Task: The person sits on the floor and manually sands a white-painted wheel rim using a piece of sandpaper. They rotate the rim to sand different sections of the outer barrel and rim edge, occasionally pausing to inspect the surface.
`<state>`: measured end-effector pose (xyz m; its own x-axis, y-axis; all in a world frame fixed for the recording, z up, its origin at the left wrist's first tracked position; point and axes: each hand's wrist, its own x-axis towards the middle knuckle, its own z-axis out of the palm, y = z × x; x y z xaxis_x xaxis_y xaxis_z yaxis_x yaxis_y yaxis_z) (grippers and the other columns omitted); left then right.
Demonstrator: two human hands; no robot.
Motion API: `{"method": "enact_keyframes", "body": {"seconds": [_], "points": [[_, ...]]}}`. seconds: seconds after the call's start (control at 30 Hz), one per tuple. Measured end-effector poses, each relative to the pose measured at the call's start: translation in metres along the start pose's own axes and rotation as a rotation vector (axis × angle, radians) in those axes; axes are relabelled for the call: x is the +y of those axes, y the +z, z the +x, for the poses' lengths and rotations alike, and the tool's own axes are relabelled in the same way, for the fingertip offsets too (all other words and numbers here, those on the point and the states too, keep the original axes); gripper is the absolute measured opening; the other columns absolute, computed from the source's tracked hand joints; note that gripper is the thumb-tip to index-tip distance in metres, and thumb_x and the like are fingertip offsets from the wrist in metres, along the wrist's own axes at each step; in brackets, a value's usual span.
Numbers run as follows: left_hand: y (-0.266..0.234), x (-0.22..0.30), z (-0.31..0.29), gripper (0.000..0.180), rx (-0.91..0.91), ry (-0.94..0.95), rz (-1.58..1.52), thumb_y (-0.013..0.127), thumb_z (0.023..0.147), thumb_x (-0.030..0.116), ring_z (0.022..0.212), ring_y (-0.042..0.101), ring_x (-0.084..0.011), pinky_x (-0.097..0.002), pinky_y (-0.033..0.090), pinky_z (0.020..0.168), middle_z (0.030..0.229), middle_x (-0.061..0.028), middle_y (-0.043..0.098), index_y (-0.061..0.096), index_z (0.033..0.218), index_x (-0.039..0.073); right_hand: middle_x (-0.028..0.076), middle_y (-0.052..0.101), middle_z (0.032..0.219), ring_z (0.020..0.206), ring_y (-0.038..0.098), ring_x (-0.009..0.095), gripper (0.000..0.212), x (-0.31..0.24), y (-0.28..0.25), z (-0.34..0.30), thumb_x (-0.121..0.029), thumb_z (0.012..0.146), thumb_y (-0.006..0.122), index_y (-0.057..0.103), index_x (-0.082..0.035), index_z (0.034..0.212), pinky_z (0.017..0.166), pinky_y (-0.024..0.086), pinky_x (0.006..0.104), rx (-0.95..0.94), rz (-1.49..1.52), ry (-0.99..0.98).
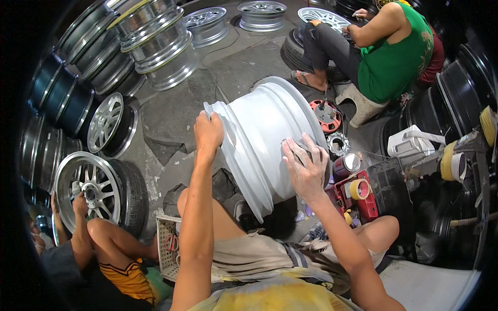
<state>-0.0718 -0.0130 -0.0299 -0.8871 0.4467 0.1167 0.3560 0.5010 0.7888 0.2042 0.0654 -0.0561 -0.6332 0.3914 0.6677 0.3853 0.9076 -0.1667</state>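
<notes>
Lt-grey wheel rim (270, 137) sits tilted in front of the person, above/btwn the bent knees; can't tell what props it underneath. L hand (209, 132) grips its L edge, fingers curled over the lip. R hand (307, 166) isn't clenched: it lies on the R part of the barrel w/ fingers spread, pale dust on the skin.

Just R of the rim: red cable reel (327, 113), then tin can (340, 168) & tape roll (354, 189) nr the R knee. Perforated basket (162, 233) by the L thigh, w/ red-handled scissors (170, 241) in it.

Upper L, shiny rims (158, 49) are stacked on the floor (174, 111). Upper R, co-worker in green top (386, 67) sits on a low stool (357, 106). Lower L, another co-worker's hand (79, 205) is at a spoked wheel (101, 184) w/ tyre.
</notes>
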Motion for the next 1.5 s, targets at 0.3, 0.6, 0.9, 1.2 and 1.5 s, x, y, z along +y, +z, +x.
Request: {"method": "enact_keyframes", "body": {"seconds": [0.3,0.6,0.9,1.2,1.5], "points": [[-0.007,0.002,-0.001,0.039,-0.025,0.006,-0.005,0.052,0.096,0.024,0.105,0.065,-0.0536,-0.0554,0.048,0.095,0.105,-0.0374,0.068,0.064,0.106,-0.012,0.004,0.071,0.121,0.140,0.048,0.029,0.026,0.009,0.024,0.065,-0.023,0.100,0.060,0.075,-0.011,0.119,0.114,0.031,0.0553,-0.017,0.009,-0.068],[-0.014,0.023,-0.019,0.039,-0.071,-0.012,-0.051,0.051,0.096,0.024,0.101,0.066,-0.0527,-0.0553,0.048,0.093,0.100,-0.0347,0.070,0.063,0.105,-0.012,0.001,0.071,0.122,0.137,0.050,0.027,0.023,0.015,0.022,0.082,-0.022,0.097,0.066,0.076,-0.012,0.115,0.114,0.033,0.0522,-0.007,-0.050,-0.084],[-0.004,0.016,-0.018,0.043,-0.028,0.034,-0.036,0.050,0.095,0.024,0.101,0.066,-0.0542,-0.0564,0.048,0.095,0.100,-0.0365,0.069,0.063,0.108,-0.015,0.004,0.071,0.110,0.125,0.055,0.028,0.026,0.020,0.035,0.110,-0.021,0.097,0.064,0.076,-0.010,0.117,0.104,0.040,0.0499,-0.069,-0.091,-0.097],[-0.008,0.014,-0.029,0.044,-0.021,0.002,-0.032,0.050,0.095,0.023,0.103,0.066,-0.0537,-0.0561,0.047,0.096,0.100,-0.0389,0.068,0.063,0.112,-0.015,0.003,0.072,0.110,0.114,0.058,0.024,0.025,0.004,0.030,0.072,-0.020,0.096,0.065,0.075,-0.012,0.117,0.095,0.042,0.0420,-0.103,0.052,-0.059],[-0.012,0.023,-0.024,0.042,0.001,0.012,-0.047,0.050,0.096,0.023,0.101,0.067,-0.0533,-0.0555,0.048,0.094,0.096,-0.0367,0.069,0.063,0.109,-0.015,0.000,0.070,0.111,0.117,0.055,0.024,0.019,0.001,0.022,0.042,-0.024,0.094,0.065,0.077,-0.013,0.105,0.096,0.039,0.0455,0.028,0.011,-0.117]]}}
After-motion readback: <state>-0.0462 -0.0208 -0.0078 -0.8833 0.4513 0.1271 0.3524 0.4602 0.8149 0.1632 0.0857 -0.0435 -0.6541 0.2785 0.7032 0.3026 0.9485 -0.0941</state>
